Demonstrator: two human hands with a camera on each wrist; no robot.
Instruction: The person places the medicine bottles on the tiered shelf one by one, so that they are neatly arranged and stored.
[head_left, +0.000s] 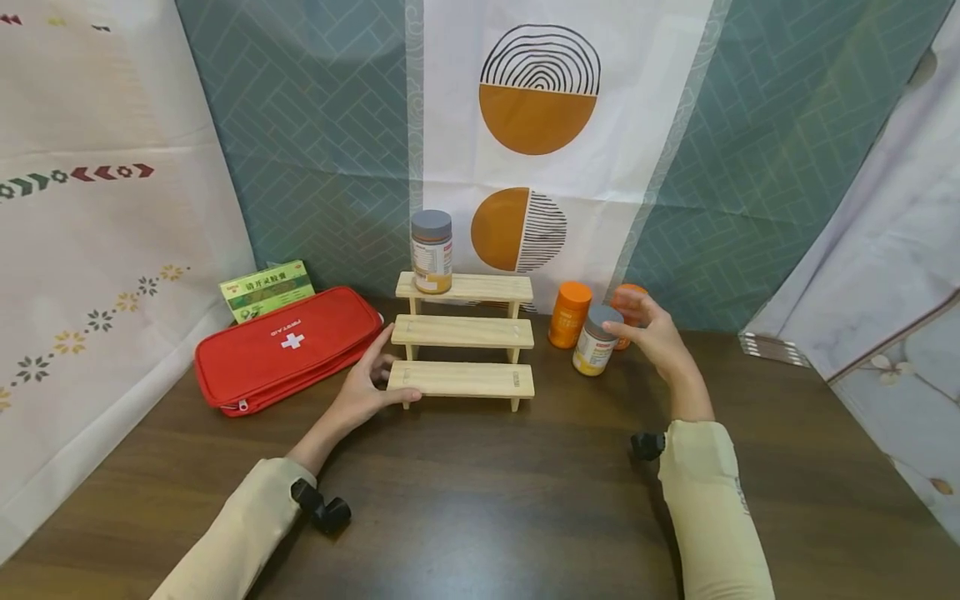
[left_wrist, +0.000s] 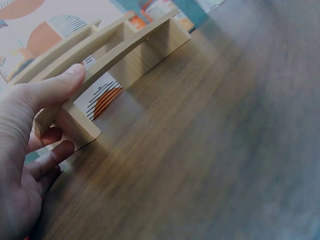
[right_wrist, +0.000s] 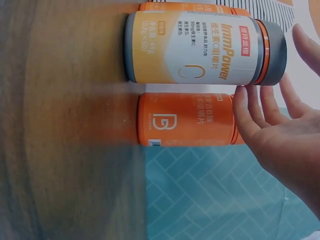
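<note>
My remote view then: left hand [head_left: 363, 392] pinched onto wooden shelf [head_left: 468, 380], right hand [head_left: 662, 343] spread by gray-capped bottle [head_left: 592, 352] to its right

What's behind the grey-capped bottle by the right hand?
Left orange bottle and right orange bottle. In the head view, the right hand and front bottle cover much of the right one.

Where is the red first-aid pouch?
In the head view, the red pouch lies left of the wooden stand, in front of the green box.
</note>
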